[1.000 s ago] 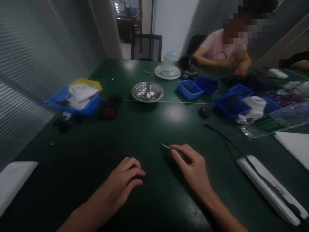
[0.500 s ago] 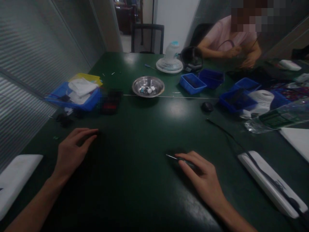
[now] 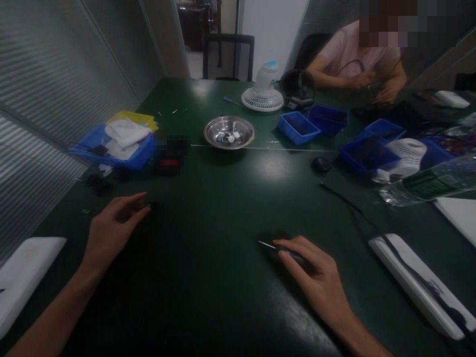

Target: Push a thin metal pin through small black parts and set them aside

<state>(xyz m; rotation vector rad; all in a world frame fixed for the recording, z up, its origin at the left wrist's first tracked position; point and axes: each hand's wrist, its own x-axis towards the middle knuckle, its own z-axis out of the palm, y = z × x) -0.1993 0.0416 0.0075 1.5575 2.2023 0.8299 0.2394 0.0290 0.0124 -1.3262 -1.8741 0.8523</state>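
My right hand (image 3: 316,277) rests on the dark green table (image 3: 223,208) near its front, fingers closed round a thin dark tool with a metal tip (image 3: 277,248) that points left. My left hand (image 3: 113,228) lies further left, its fingers curled with the tips pinched on a small dark piece (image 3: 151,204) on the table top. A steel bowl (image 3: 228,132) holding a few small white and blue parts stands beyond both hands at the middle of the table.
A blue tray with white cloth (image 3: 119,141) is at the left, several blue bins (image 3: 297,126) and two small white fans (image 3: 264,94) at the back and right. A plastic bottle (image 3: 431,183), a black cable (image 3: 345,203), a white bar-shaped device (image 3: 420,287). Another person (image 3: 357,59) sits opposite.
My left hand has swung from beside the right hand out to the left and now pinches a small dark piece. The right hand with the tool has hardly moved.
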